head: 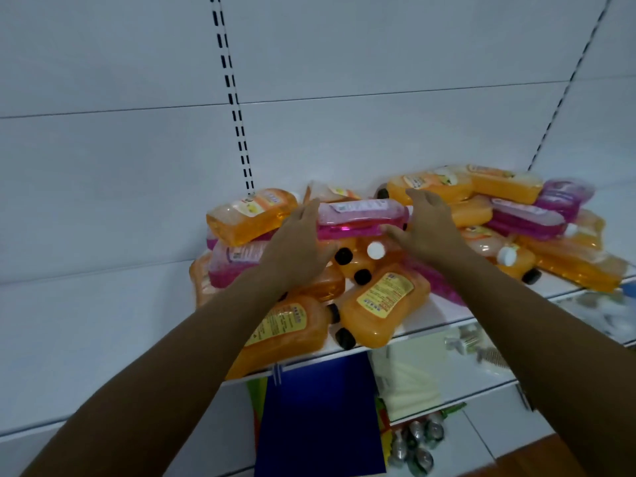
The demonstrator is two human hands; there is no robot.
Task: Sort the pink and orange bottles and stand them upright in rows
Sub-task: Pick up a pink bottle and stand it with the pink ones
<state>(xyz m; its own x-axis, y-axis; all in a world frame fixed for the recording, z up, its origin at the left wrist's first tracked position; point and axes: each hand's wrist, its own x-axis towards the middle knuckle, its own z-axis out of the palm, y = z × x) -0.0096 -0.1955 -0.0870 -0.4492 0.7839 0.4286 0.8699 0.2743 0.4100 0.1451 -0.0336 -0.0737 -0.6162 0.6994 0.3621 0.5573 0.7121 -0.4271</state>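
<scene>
Both hands are reaching to one pink bottle (pixel 361 216) lying on its side atop the heap. The left hand (pixel 299 249) is touching its left end with fingers fairly straight; the right hand (pixel 425 223) is at its right end, fingers spread, though whether they are gripping it I cannot tell. Around that bottle, orange bottles (pixel 382 304) and more pink ones are lying jumbled on the white shelf (pixel 440 321). Below the shelf, a blue board (pixel 320 418) is hanging.
</scene>
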